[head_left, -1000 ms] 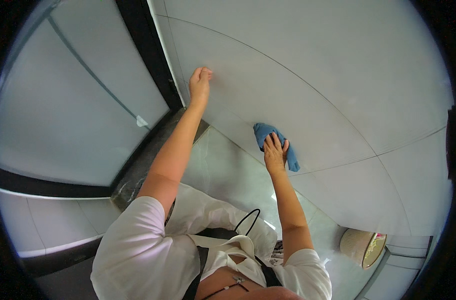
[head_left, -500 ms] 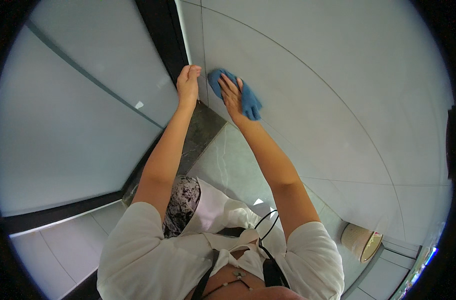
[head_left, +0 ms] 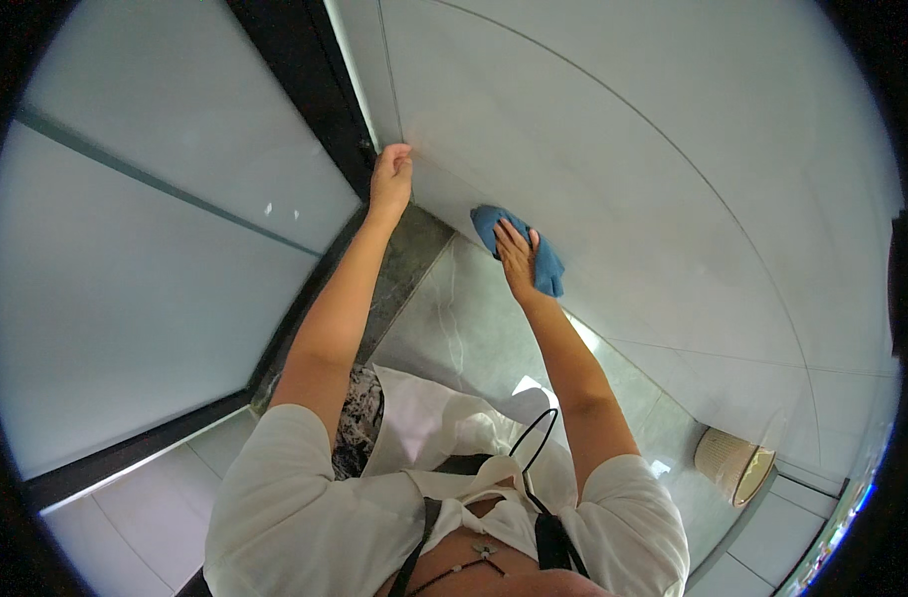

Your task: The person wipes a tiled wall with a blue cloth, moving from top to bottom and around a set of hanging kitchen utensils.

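My right hand (head_left: 519, 261) presses a blue cloth (head_left: 486, 221) against the pale tiled wall (head_left: 613, 189). The cloth is bunched, with its edges showing past the fingertips and beside the wrist. To the left of it, my left hand (head_left: 391, 184) rests where the black door frame (head_left: 310, 85) meets the wall. Its fingers are curled and close to the tile. The inside of that hand is hidden, so whether it holds anything does not show.
A frosted glass panel (head_left: 156, 279) with a dark strip across it fills the left side. Below lie a dark stone sill (head_left: 404, 254) and a grey-green floor (head_left: 464, 328). A woven basket-like bin (head_left: 727, 463) stands by the wall at the lower right.
My right hand and the cloth have slid down and to the right along the wall. My left hand stays by the door frame, while the whole view has shifted slightly.
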{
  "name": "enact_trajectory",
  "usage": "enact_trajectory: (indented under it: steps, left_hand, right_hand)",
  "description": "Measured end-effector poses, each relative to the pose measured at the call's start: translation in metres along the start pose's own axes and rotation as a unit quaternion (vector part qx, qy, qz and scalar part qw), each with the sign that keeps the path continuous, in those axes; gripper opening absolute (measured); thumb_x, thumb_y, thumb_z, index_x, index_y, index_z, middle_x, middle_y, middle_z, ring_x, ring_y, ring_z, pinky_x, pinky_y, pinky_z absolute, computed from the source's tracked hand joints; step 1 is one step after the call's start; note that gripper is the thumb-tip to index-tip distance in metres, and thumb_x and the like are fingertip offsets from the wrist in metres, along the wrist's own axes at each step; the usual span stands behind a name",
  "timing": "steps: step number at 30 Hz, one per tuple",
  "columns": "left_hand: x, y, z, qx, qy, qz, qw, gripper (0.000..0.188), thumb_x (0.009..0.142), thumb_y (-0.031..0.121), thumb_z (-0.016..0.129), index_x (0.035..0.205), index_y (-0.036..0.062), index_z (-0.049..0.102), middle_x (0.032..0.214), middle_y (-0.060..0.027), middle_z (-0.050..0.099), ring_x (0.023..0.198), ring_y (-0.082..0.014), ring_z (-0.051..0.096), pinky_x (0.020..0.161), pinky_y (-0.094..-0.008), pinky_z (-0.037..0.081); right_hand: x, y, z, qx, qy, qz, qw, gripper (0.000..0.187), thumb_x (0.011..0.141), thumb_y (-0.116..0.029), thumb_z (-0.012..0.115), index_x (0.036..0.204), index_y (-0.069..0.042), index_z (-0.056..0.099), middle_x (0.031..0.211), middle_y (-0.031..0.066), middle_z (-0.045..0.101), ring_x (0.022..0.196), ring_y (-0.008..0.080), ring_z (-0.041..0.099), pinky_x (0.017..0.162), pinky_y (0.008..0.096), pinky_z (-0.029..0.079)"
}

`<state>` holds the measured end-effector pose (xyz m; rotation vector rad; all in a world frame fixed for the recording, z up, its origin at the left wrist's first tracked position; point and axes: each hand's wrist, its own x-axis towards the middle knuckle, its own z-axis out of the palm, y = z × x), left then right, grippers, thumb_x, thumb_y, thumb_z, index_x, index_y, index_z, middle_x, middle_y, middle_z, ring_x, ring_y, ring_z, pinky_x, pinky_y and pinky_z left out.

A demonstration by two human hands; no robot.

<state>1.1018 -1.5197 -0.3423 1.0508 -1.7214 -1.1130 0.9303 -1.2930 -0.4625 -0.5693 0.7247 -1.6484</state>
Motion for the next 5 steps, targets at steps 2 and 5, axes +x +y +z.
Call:
enact_trajectory:
  steps: [2, 5]
  left_hand:
    - [0.0, -0.01, -0.002, -0.007, -0.014, -0.012, 1.0, 0.022, 0.088, 0.01, 0.05, 0.107, 0.0019, 0.056, 0.105, -0.012, 0.059, 0.096, -0.0212, 0.057, 0.086, -0.0306, 0.043]
    - [0.002, -0.024, -0.015, -0.005, -0.031, -0.061, 0.998, 0.026, 0.085, 0.006, 0.051, 0.111, 0.0031, 0.055, 0.111, -0.0139, 0.059, 0.101, -0.0213, 0.057, 0.089, -0.0307, 0.043]
  right_hand:
    - [0.014, 0.006, 0.011, 0.281, -0.076, 0.04, 0.956, 0.05, 0.096, -0.034, 0.027, 0.14, -0.01, 0.022, 0.148, 0.0066, 0.023, 0.134, 0.0167, 0.022, 0.111, 0.0344, 0.012]
    - [0.075, -0.01, 0.081, 0.651, -0.17, 0.092, 0.734, 0.059, 0.096, -0.039, 0.027, 0.145, -0.012, 0.009, 0.15, 0.0097, 0.018, 0.137, 0.0198, 0.017, 0.111, 0.0353, 0.011]
